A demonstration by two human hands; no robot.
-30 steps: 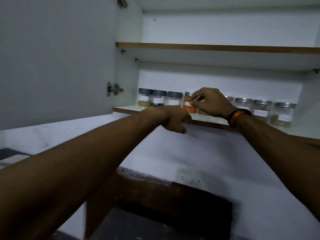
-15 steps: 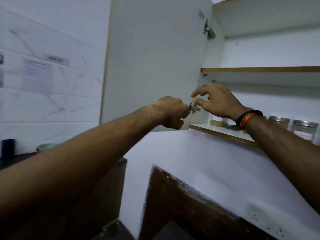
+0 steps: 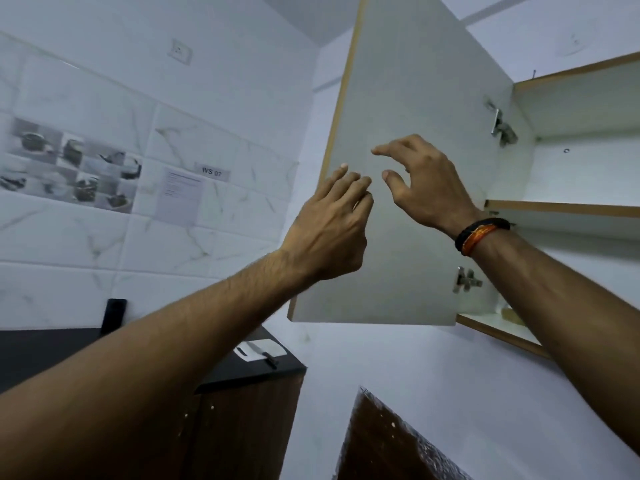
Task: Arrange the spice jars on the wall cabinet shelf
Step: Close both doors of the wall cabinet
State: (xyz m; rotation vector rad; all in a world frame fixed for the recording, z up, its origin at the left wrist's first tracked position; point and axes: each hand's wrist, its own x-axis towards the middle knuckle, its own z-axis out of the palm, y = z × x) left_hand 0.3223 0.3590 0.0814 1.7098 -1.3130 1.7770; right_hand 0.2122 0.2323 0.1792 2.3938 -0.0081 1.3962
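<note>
The white door of the wall cabinet stands open, its inner face towards me. My left hand is raised in front of that face with fingers straight, near the door's left edge. My right hand hovers beside it with fingers spread and loosely bent, holding nothing. Whether either hand touches the door, I cannot tell. The lower cabinet shelf shows at the right, mostly hidden behind my right forearm. No spice jar is plainly in view. The upper shelf is bare.
Two metal hinges join the door to the cabinet side. A dark counter runs along the tiled wall at the left, with a knife on a white board. A dark wooden panel sits low in the middle.
My view swung left and up, away from the row of jars. Both hands left the shelf and rose in front of the open door's inner face; the fingers opened out.
</note>
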